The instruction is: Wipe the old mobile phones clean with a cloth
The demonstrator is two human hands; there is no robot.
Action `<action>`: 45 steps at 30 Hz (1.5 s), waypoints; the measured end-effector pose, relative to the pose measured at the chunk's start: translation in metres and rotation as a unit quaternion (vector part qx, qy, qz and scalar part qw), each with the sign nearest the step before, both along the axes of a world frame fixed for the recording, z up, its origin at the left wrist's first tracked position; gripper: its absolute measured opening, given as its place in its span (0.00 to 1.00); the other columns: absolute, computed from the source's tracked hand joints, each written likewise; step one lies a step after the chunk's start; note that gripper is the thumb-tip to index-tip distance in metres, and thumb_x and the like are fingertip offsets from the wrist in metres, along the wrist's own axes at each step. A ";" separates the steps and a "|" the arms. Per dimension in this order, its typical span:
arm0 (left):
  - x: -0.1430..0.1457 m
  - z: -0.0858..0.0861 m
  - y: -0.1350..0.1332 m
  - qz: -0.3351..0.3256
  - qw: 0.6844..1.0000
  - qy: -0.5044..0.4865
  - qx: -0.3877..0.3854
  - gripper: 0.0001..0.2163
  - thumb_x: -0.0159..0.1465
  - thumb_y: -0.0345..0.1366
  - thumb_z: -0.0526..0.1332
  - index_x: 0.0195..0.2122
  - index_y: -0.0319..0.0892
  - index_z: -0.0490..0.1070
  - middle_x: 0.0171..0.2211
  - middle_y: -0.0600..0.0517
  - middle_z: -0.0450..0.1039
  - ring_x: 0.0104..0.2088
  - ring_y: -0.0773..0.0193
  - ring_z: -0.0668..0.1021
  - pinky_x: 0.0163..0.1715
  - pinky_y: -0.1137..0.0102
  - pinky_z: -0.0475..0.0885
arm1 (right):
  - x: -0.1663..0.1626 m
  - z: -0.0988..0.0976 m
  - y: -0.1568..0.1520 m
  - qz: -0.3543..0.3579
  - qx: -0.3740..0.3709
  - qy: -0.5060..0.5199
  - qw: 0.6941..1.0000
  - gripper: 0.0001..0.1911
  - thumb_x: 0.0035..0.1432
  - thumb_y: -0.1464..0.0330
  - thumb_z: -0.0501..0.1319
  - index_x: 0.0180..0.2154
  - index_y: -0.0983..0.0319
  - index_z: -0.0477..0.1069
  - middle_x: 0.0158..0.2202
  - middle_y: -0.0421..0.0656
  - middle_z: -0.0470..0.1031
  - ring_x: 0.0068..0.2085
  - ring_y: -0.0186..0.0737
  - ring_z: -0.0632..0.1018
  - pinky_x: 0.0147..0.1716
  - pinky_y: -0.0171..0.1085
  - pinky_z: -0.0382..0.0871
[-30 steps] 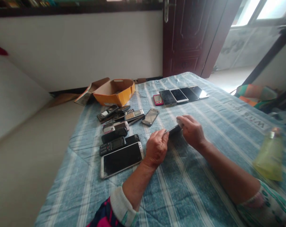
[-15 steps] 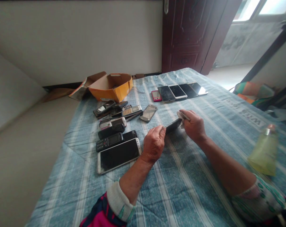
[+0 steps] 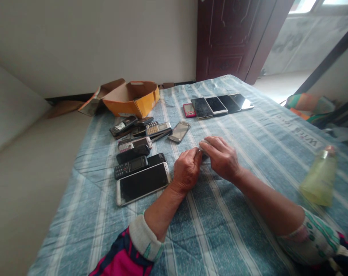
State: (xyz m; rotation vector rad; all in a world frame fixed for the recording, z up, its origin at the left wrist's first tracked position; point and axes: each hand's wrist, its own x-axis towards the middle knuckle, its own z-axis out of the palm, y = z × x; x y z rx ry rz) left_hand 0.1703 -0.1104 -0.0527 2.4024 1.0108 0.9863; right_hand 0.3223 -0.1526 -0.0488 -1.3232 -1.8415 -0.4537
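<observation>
- Phone (image 3: pixel 205 156), dark and mostly covered by fingers, is between the two hands, in front of the person over the blue striped cloth (image 3: pixel 234 226).
- Left hand (image 3: pixel 187 168) is curled, pinching the phone's near end between thumb and bent fingers.
- Right hand (image 3: pixel 222 158) bends its fingers over the other end, close to the left fingertips; something pale shows beneath them, and whether they grip or only press, I cannot tell.
- White-framed smartphone (image 3: pixel 143 184) lies screen up beside the left wrist, next to a black keypad phone (image 3: pixel 130 167).
- Beyond these, more old phones (image 3: pixel 158 129) are heaped near an open orange cardboard box (image 3: pixel 146 106).
- Pink phone (image 3: pixel 189 110) and four smartphones (image 3: pixel 216 105) form a row farther off.
- Yellow-green bottle (image 3: pixel 319 180) is at the right.
</observation>
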 end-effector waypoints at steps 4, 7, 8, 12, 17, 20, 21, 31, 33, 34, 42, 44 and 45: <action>0.001 0.001 0.001 -0.002 1.000 -0.003 -0.005 0.13 0.71 0.40 0.51 0.40 0.42 0.73 0.35 0.48 0.78 0.39 0.61 0.79 0.42 0.68 0.73 | 0.004 -0.001 0.001 0.001 -0.022 0.019 1.000 0.14 0.64 0.74 0.52 0.45 0.60 0.74 0.42 0.48 0.75 0.46 0.43 0.74 0.46 0.41 0.70; 0.001 0.001 0.001 -0.002 1.000 -0.004 -0.004 0.13 0.71 0.41 0.50 0.39 0.43 0.73 0.34 0.49 0.78 0.39 0.62 0.79 0.43 0.69 0.72 | 0.009 -0.002 0.002 -0.006 -0.034 0.032 0.999 0.15 0.64 0.74 0.51 0.46 0.60 0.74 0.43 0.48 0.74 0.46 0.42 0.74 0.45 0.40 0.70; 0.001 0.001 0.001 -0.002 1.000 -0.003 -0.004 0.14 0.71 0.41 0.50 0.39 0.43 0.73 0.34 0.49 0.78 0.39 0.62 0.79 0.43 0.69 0.72 | 0.009 -0.002 0.002 -0.008 -0.038 0.034 0.999 0.15 0.64 0.74 0.51 0.46 0.60 0.74 0.43 0.48 0.74 0.46 0.42 0.74 0.45 0.40 0.70; 0.001 0.001 0.002 -0.002 1.000 -0.006 -0.005 0.14 0.71 0.42 0.50 0.39 0.43 0.73 0.34 0.50 0.78 0.38 0.62 0.79 0.43 0.70 0.72 | 0.010 -0.001 0.001 -0.016 -0.056 0.037 0.998 0.16 0.65 0.73 0.49 0.46 0.60 0.74 0.44 0.47 0.75 0.45 0.41 0.74 0.45 0.40 0.70; 0.001 0.000 0.002 -0.002 1.000 -0.011 -0.008 0.15 0.70 0.42 0.50 0.42 0.41 0.74 0.36 0.48 0.79 0.40 0.61 0.79 0.44 0.70 0.72 | 0.013 0.000 0.001 -0.007 -0.064 0.047 0.997 0.17 0.63 0.75 0.50 0.46 0.60 0.74 0.44 0.46 0.74 0.46 0.40 0.74 0.46 0.39 0.70; 0.001 0.000 0.002 -0.004 1.000 -0.014 -0.011 0.15 0.70 0.42 0.51 0.45 0.40 0.74 0.39 0.47 0.79 0.42 0.60 0.79 0.45 0.68 0.73 | 0.019 -0.001 0.003 -0.003 -0.056 0.061 0.997 0.18 0.62 0.76 0.49 0.46 0.60 0.74 0.43 0.46 0.74 0.46 0.40 0.74 0.46 0.39 0.71; 0.001 0.000 0.002 -0.004 1.000 -0.015 -0.011 0.15 0.70 0.42 0.51 0.45 0.40 0.74 0.40 0.47 0.79 0.42 0.60 0.79 0.46 0.68 0.73 | 0.021 -0.001 0.003 -0.006 -0.052 0.068 0.996 0.18 0.61 0.77 0.49 0.45 0.60 0.74 0.43 0.46 0.74 0.46 0.40 0.74 0.46 0.40 0.71; 0.001 -0.003 0.004 -0.005 0.999 -0.038 -0.017 0.16 0.70 0.43 0.52 0.46 0.39 0.74 0.43 0.47 0.79 0.44 0.61 0.80 0.48 0.69 0.72 | 0.037 -0.002 0.008 -0.018 -0.070 0.123 0.990 0.19 0.56 0.79 0.50 0.43 0.61 0.75 0.41 0.45 0.74 0.43 0.39 0.75 0.44 0.40 0.71; 0.001 -0.003 0.004 -0.008 0.999 -0.040 -0.025 0.16 0.70 0.44 0.52 0.46 0.39 0.74 0.43 0.47 0.79 0.44 0.61 0.80 0.48 0.69 0.72 | 0.037 0.001 0.008 -0.014 -0.089 0.130 0.987 0.19 0.56 0.79 0.50 0.42 0.61 0.75 0.40 0.44 0.75 0.43 0.39 0.75 0.43 0.39 0.71; 0.001 -0.002 0.004 -0.009 0.999 -0.040 -0.030 0.17 0.70 0.44 0.52 0.46 0.39 0.74 0.43 0.46 0.79 0.44 0.61 0.80 0.48 0.69 0.72 | 0.037 0.003 0.008 -0.012 -0.097 0.134 0.986 0.19 0.55 0.79 0.50 0.42 0.61 0.75 0.40 0.44 0.75 0.43 0.39 0.75 0.43 0.39 0.71; 0.001 0.000 0.002 -0.009 0.998 -0.036 -0.052 0.18 0.70 0.45 0.51 0.47 0.39 0.74 0.44 0.46 0.79 0.45 0.61 0.79 0.50 0.70 0.71 | 0.036 0.016 0.008 -0.024 -0.163 0.132 0.977 0.19 0.51 0.80 0.51 0.39 0.60 0.76 0.38 0.43 0.75 0.41 0.39 0.75 0.42 0.38 0.69; 0.001 0.000 0.002 -0.007 0.998 -0.036 -0.056 0.18 0.69 0.45 0.51 0.47 0.38 0.74 0.44 0.46 0.79 0.45 0.60 0.79 0.50 0.70 0.71 | 0.038 0.020 0.010 -0.020 -0.181 0.127 0.975 0.19 0.51 0.80 0.52 0.38 0.60 0.76 0.37 0.42 0.75 0.40 0.39 0.75 0.41 0.38 0.69; 0.001 0.001 0.002 -0.006 0.998 -0.035 -0.058 0.18 0.69 0.45 0.52 0.47 0.38 0.74 0.44 0.46 0.79 0.45 0.60 0.79 0.50 0.69 0.71 | 0.039 0.021 0.011 -0.016 -0.188 0.125 0.974 0.19 0.51 0.80 0.52 0.38 0.60 0.76 0.36 0.42 0.75 0.39 0.39 0.75 0.41 0.38 0.69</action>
